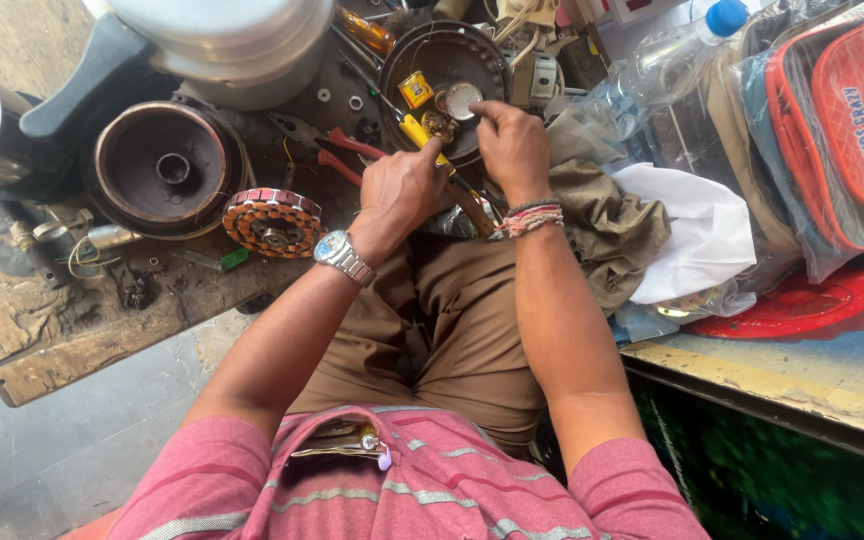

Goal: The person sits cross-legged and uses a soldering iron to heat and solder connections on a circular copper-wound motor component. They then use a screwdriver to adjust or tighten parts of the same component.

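My left hand (399, 190), with a metal watch on the wrist, grips a yellow-handled screwdriver (420, 133) whose shaft points toward a dark round motor housing (445, 62). My right hand (512, 145), wearing thread bands at the wrist, pinches a small brass-coloured part (441, 124) at the housing's near rim. A round silvery disc (462, 98) lies inside the housing. Both hands work close together above my lap.
A copper-wound stator (274, 221) and a second dark round housing (164, 167) lie on the worn wooden bench (47, 340). Red-handled pliers (337, 152), a large metal pot (232, 45), cloth rags (607, 225) and plastic-wrapped bags (832, 130) surround the hands.
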